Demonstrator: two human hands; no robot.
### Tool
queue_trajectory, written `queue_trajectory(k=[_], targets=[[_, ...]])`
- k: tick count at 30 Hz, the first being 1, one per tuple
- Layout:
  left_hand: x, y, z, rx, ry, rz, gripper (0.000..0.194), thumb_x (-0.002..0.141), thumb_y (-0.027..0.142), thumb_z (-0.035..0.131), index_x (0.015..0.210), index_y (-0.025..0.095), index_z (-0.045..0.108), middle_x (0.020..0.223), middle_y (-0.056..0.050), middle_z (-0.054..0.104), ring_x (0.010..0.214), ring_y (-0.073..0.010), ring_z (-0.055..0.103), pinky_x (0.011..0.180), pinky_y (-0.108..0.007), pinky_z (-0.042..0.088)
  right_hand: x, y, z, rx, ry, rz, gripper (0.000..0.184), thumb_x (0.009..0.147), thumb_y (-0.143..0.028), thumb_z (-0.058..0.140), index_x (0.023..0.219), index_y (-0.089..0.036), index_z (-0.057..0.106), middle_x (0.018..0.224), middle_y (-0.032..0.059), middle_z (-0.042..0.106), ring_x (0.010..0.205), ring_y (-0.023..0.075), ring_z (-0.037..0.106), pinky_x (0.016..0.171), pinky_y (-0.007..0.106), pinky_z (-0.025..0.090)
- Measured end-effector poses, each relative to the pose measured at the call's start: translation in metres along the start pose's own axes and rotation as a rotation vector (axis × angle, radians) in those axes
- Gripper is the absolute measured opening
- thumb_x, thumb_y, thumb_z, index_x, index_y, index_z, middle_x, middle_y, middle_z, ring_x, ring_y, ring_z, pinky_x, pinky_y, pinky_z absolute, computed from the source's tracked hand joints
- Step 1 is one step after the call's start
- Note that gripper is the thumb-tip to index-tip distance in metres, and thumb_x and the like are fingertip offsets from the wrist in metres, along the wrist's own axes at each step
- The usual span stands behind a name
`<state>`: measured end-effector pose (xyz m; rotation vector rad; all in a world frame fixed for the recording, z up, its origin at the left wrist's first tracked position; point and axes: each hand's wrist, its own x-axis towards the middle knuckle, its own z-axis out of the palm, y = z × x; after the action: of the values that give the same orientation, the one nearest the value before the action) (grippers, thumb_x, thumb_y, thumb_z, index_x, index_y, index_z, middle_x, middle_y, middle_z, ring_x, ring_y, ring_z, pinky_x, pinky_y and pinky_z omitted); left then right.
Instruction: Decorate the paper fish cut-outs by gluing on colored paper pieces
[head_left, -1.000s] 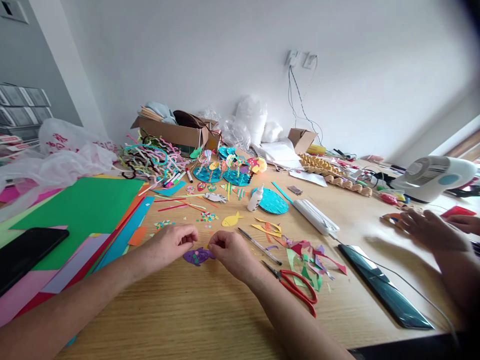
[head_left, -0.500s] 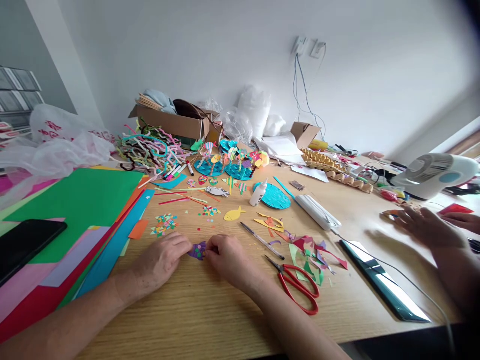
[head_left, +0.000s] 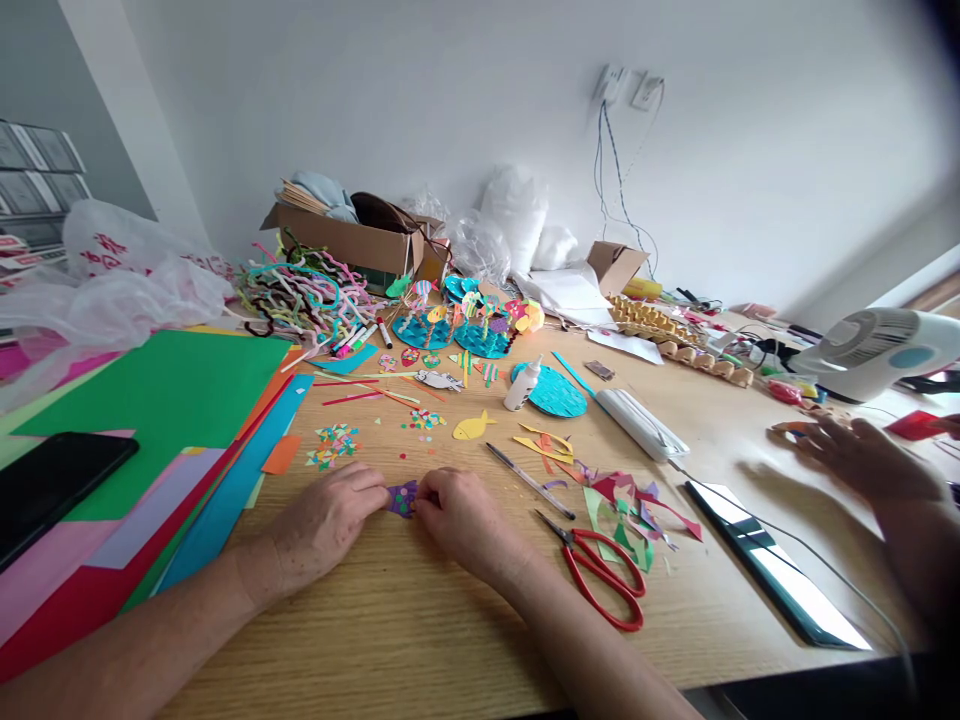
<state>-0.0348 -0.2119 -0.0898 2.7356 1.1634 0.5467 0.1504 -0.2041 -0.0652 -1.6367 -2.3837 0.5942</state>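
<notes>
Between my hands, low over the wooden table, is a small purple paper fish (head_left: pixel 402 498) dotted with coloured bits. My left hand (head_left: pixel 339 512) pinches its left end and my right hand (head_left: pixel 459 515) its right end, so fingers cover both ends. Just beyond lie a yellow paper fish (head_left: pixel 471 426), a heap of paper confetti (head_left: pixel 334 446) and a second confetti pile (head_left: pixel 425 419). A ballpoint pen (head_left: pixel 530 481) and red-handled scissors (head_left: pixel 600 575) rest right of my right hand. A white glue bottle (head_left: pixel 523 386) stands behind, beside a blue paper oval (head_left: pixel 556 389).
Coloured paper sheets (head_left: pixel 157 390) and a black phone (head_left: pixel 60 490) lie at left. Paper scraps (head_left: pixel 634 510), a power strip (head_left: pixel 641 424) and a dark glossy tablet (head_left: pixel 776 565) are at right. Another person's hand (head_left: pixel 870 455) rests near a fan (head_left: pixel 874 350). Pipe cleaners (head_left: pixel 307 295) pile up behind.
The whole view has shifted slightly. Both my hands stay on the purple fish, and its dotted face shows a little more clearly now.
</notes>
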Motion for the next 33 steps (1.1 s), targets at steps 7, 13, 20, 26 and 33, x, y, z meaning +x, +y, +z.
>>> queue_trajectory(k=[7, 13, 20, 26, 33], targets=[[0.0007, 0.0002, -0.0011, -0.001, -0.01, -0.011, 0.032, 0.078, -0.002, 0.035, 0.076, 0.017, 0.06, 0.078, -0.003, 0.059, 0.078, -0.0174, 0.052, 0.072, -0.028, 0.044, 0.0011, 0.0013, 0.003, -0.023, -0.001, 0.005, 0.017, 0.076, -0.014, 0.051, 0.076, -0.018, 0.068, 0.08, 0.0056, 0.07, 0.072, 0.0156, 0.059, 0.06, 0.024, 0.033], [0.0004, -0.0004, -0.0009, -0.023, -0.025, -0.016, 0.035, 0.077, -0.003, 0.033, 0.078, 0.018, 0.061, 0.08, -0.003, 0.06, 0.079, -0.0177, 0.052, 0.073, -0.029, 0.045, 0.0015, -0.0007, 0.0014, -0.045, -0.009, 0.018, 0.017, 0.077, -0.016, 0.051, 0.076, -0.018, 0.068, 0.08, 0.0063, 0.07, 0.073, 0.0166, 0.06, 0.059, 0.025, 0.033], [0.0002, -0.0005, -0.0018, -0.005, -0.033, -0.009, 0.036, 0.077, -0.003, 0.031, 0.078, 0.018, 0.061, 0.079, -0.003, 0.06, 0.077, -0.0176, 0.051, 0.073, -0.029, 0.045, 0.0024, 0.0017, 0.0033, -0.045, 0.007, -0.007, 0.014, 0.075, -0.015, 0.053, 0.077, -0.018, 0.067, 0.082, 0.0055, 0.069, 0.075, 0.0157, 0.059, 0.061, 0.024, 0.033], [0.0014, 0.0012, -0.0031, 0.009, -0.058, -0.02, 0.036, 0.077, -0.004, 0.032, 0.078, 0.017, 0.061, 0.079, -0.003, 0.06, 0.078, -0.0177, 0.052, 0.073, -0.028, 0.044, 0.0033, 0.0027, 0.0028, -0.03, 0.013, -0.014, 0.013, 0.073, -0.013, 0.053, 0.075, -0.018, 0.065, 0.079, 0.0048, 0.067, 0.071, 0.0146, 0.056, 0.059, 0.023, 0.032], [0.0012, 0.0007, -0.0031, -0.001, -0.061, -0.016, 0.038, 0.076, -0.006, 0.031, 0.078, 0.016, 0.061, 0.078, -0.003, 0.059, 0.078, -0.0179, 0.052, 0.073, -0.028, 0.043, 0.0013, -0.0004, -0.0022, -0.004, 0.014, 0.009, 0.012, 0.072, -0.012, 0.053, 0.075, -0.017, 0.064, 0.076, 0.0039, 0.065, 0.067, 0.0136, 0.053, 0.056, 0.023, 0.03]])
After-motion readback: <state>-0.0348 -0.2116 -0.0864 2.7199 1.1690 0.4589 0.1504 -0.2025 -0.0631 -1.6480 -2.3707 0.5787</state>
